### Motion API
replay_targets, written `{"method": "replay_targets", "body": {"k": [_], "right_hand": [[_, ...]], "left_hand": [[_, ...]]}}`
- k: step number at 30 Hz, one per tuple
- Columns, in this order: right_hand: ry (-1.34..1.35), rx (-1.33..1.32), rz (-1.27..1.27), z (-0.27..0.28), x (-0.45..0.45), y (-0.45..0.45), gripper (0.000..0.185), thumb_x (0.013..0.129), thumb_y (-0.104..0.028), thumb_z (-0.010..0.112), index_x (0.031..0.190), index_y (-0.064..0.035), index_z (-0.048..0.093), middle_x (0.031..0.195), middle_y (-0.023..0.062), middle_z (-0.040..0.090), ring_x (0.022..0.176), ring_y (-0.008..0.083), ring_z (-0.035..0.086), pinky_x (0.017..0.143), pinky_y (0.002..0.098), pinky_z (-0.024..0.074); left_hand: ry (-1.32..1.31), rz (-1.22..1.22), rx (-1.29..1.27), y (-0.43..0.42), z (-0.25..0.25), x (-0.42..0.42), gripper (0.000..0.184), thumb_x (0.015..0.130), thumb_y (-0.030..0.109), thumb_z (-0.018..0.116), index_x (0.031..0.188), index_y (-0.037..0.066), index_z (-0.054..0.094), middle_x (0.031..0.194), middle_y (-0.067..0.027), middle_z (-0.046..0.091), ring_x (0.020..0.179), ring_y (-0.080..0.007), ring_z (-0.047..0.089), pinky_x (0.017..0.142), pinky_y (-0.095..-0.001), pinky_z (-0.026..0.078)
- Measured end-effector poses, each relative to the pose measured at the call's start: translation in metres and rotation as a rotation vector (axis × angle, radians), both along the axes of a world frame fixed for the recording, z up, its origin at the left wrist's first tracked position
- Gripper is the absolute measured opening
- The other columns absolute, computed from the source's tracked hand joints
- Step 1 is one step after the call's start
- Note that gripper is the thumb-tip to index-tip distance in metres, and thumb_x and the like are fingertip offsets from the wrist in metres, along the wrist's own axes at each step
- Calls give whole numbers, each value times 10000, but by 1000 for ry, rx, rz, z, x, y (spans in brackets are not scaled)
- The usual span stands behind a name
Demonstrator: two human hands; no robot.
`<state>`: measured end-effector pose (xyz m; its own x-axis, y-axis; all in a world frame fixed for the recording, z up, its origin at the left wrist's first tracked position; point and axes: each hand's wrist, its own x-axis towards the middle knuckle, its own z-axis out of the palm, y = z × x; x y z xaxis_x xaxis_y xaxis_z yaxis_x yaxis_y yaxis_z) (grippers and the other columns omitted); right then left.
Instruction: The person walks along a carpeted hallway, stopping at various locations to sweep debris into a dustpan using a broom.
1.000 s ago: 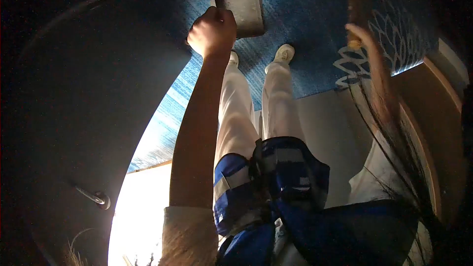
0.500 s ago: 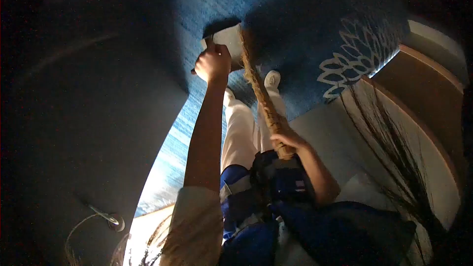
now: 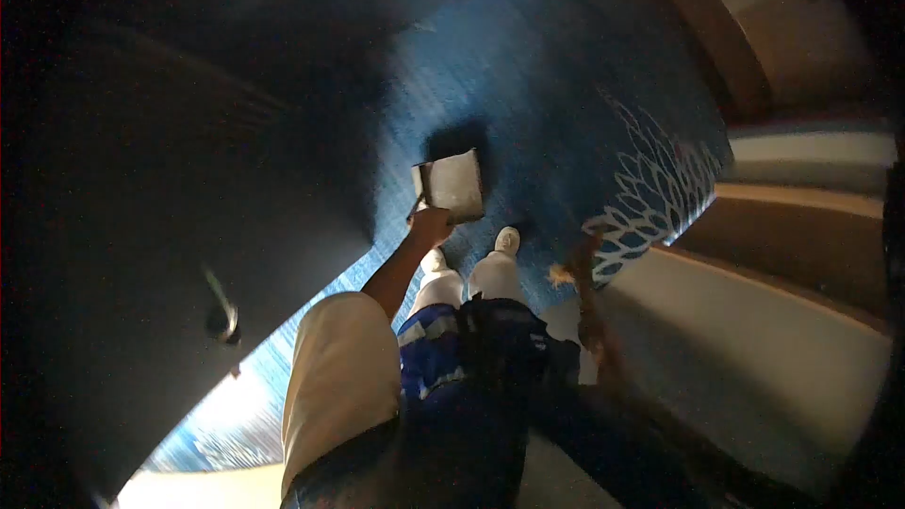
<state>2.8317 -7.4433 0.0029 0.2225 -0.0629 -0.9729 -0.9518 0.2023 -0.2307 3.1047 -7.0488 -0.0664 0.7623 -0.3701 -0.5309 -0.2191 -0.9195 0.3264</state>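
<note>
My left hand (image 3: 432,223) is closed around the handle of a dustpan (image 3: 454,185), whose pale, greyish pan hangs above the blue carpet, in front of my shoes. Low at my right side, my right hand (image 3: 591,328) is dim and smeared. It appears closed on a straw broom (image 3: 563,274), of which a light brown end and a darker length show. Shadow hides most of the fingers there. The broom is apart from the dustpan.
Blue carpet (image 3: 528,66) with a white petal pattern (image 3: 650,198) covers the floor. On the left stands a dark panel with a metal handle (image 3: 223,319). Pale walls with wooden edging (image 3: 801,217) run along the right.
The broom has swung from beside the dustpan to my right side, with my right hand. My view has shifted, so the dustpan and left hand appear lower.
</note>
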Motion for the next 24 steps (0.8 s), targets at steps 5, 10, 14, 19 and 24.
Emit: {"method": "replay_targets", "body": {"k": [5, 10, 14, 19, 24], "right_hand": [[-35, -16, 338, 3, 37, -16, 421, 742, -187, 560, 1086, 29, 448, 974, 153, 513, 916, 169, 491, 757, 314, 422], [-57, 14, 708, -4, 94, -49, 404, 738, -177, 564, 1070, 24, 455, 938, 135, 519, 878, 159, 498, 730, 303, 425], [-90, 43, 969, -16, 153, -60, 390, 734, -170, 568, 1058, 21, 462, 908, 120, 524, 848, 151, 504, 709, 294, 428], [-105, 77, 1261, -33, 223, -31, 373, 729, -160, 572, 1042, 17, 469, 872, 102, 529, 809, 142, 511, 682, 282, 432], [-104, 77, 1548, -39, 282, 22, 357, 725, -150, 576, 1026, 12, 477, 836, 83, 535, 771, 132, 518, 655, 270, 436]], "left_hand": [[9, 279, -89, 21, 58, -57, 275, 744, 331, 505, 859, 101, 601, 804, -150, 611, 782, -311, 587, 674, -420, 466], [-46, 718, -255, 6, 102, -123, 359, 793, 408, 460, 761, 81, 604, 737, -175, 595, 705, -369, 562, 633, -452, 449], [-181, 902, -146, -4, 101, -175, 348, 790, 398, 468, 729, 90, 617, 716, -146, 604, 662, -339, 580, 600, -434, 466], [-229, 1373, -116, 1, 114, -247, 316, 731, 377, 541, 752, 68, 607, 720, -168, 597, 698, -351, 573, 624, -430, 460], [-218, 1791, -104, 15, 117, -297, 293, 713, 357, 552, 700, 70, 608, 686, -160, 596, 679, -330, 583, 621, -417, 462]]}}
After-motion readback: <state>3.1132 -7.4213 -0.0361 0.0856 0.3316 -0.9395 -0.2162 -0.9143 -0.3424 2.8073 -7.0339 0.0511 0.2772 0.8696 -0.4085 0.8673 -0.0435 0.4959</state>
